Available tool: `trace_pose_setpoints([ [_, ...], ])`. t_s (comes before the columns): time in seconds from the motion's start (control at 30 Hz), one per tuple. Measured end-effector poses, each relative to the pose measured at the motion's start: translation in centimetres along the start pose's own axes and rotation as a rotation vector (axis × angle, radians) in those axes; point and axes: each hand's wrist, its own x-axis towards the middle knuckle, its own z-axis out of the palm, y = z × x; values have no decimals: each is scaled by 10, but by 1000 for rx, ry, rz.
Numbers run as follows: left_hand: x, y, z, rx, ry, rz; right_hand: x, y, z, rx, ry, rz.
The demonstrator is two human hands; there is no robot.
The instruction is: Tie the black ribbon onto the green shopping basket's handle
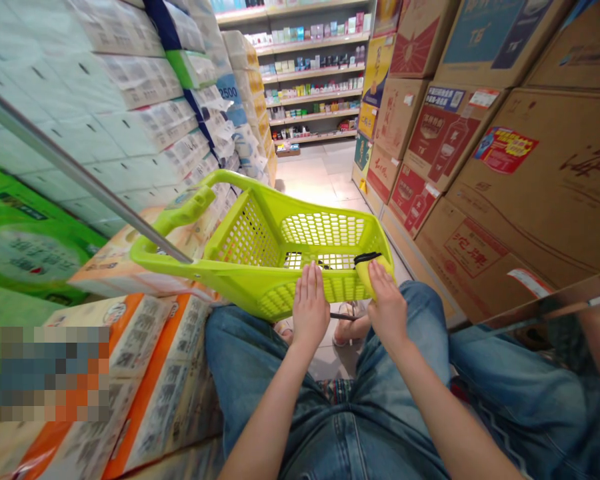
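A lime-green plastic shopping basket (260,233) rests tilted against my knees in a shop aisle. My left hand (310,307) lies flat with fingers together on the basket's near rim. My right hand (387,303) presses a yellow cloth with a black edge (367,267) against the basket's right corner. A metal pull handle (70,167) runs up and to the left from the basket. My legs are in blue jeans (340,413).
Stacked packs of tissue paper (130,100) wall the left side, with orange-printed packs (145,373) by my left leg. Brown cardboard cartons (505,167) are piled on the right. The tiled aisle floor (320,177) leads to product shelves (315,73) at the far end.
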Motion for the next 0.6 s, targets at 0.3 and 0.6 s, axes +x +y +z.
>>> trace_pose_setpoints([
  [0.3,0,-2,-3,31,-24,13,10,-58,23,60,-118,-190],
  [0.6,1,0,-4,-3,-16,3,-6,37,-14,38,-20,-51],
])
